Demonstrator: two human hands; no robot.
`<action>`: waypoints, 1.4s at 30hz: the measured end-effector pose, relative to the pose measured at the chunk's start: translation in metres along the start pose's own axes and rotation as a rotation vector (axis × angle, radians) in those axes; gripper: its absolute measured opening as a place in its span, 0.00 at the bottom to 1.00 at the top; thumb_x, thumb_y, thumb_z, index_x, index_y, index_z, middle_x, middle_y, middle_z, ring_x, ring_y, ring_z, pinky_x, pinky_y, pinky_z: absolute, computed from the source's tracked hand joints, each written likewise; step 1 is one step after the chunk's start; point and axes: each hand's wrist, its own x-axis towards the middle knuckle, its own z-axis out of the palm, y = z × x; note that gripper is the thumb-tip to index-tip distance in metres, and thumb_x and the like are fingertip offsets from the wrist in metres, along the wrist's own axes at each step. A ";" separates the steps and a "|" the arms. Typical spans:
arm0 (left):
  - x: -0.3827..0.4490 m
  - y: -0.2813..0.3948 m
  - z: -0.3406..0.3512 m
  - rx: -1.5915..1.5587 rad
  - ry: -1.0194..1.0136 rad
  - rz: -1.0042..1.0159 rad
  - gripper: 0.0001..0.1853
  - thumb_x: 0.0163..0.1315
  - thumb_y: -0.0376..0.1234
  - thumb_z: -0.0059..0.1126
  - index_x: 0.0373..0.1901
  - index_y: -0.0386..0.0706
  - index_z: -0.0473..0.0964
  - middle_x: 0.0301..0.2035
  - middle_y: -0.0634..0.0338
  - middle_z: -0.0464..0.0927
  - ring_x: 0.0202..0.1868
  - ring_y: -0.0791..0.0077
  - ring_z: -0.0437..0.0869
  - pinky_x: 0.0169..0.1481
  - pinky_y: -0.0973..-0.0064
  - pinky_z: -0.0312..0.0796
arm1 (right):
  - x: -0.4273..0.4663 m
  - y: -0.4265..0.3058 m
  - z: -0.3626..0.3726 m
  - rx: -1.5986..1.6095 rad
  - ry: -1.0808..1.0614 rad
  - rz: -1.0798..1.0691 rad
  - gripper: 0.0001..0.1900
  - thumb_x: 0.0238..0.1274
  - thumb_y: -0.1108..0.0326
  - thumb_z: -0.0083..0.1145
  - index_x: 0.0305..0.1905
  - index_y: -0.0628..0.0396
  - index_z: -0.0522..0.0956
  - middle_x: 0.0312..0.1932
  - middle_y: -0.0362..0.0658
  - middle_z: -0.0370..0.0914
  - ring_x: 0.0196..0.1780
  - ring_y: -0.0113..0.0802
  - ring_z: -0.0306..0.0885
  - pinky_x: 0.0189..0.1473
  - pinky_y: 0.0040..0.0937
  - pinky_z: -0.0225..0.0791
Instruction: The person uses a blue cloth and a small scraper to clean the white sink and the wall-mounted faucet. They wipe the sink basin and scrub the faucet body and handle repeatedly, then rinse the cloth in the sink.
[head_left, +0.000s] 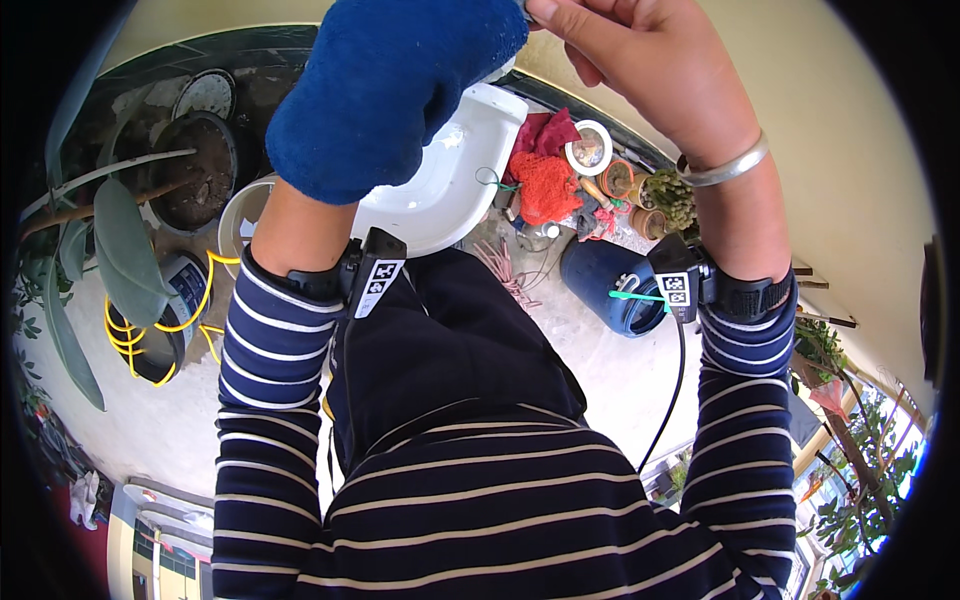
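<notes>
A blue plush cloth mitt (367, 97) covers my left hand at the top of the view; only my left wrist (304, 229) shows below it. The mitt hides the fingers, so their pose cannot be made out. At the mitt's upper right edge, my right hand (637, 52) pinches a small grey piece (529, 15) between thumb and fingers, partly cut off by the frame. Whether that piece belongs to the mitt cannot be told. Below and behind the mitt stands a white ceramic basin (469, 161), in front of my legs.
Right of the basin lie an orange-red cloth (546, 187), a dark red cloth (555, 135) and small plant pots (619, 180). A blue plastic barrel (604, 277) lies tilted nearby. Leftward are a large plant pot (199, 172), a cream bucket (236, 217) and a yellow hose (199, 300).
</notes>
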 end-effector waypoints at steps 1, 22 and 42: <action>0.001 0.002 -0.001 0.012 -0.020 0.000 0.10 0.48 0.24 0.62 0.34 0.42 0.79 0.31 0.53 0.80 0.35 0.47 0.81 0.40 0.58 0.73 | 0.001 -0.001 -0.002 0.043 -0.038 0.003 0.12 0.77 0.67 0.59 0.35 0.63 0.83 0.22 0.31 0.73 0.25 0.16 0.65 0.26 0.20 0.60; 0.008 0.005 -0.008 0.151 -0.133 -0.040 0.11 0.49 0.25 0.66 0.36 0.42 0.81 0.34 0.54 0.83 0.37 0.52 0.83 0.43 0.59 0.76 | 0.012 -0.012 -0.023 0.267 -0.223 0.246 0.11 0.76 0.67 0.58 0.40 0.61 0.86 0.16 0.32 0.73 0.16 0.17 0.59 0.18 0.18 0.50; 0.005 0.007 -0.024 -0.082 -0.342 -0.376 0.12 0.50 0.29 0.69 0.38 0.45 0.82 0.32 0.58 0.82 0.36 0.56 0.84 0.39 0.62 0.75 | 0.017 -0.007 -0.022 0.370 -0.345 0.304 0.13 0.79 0.68 0.53 0.44 0.64 0.85 0.16 0.34 0.73 0.17 0.19 0.61 0.20 0.19 0.53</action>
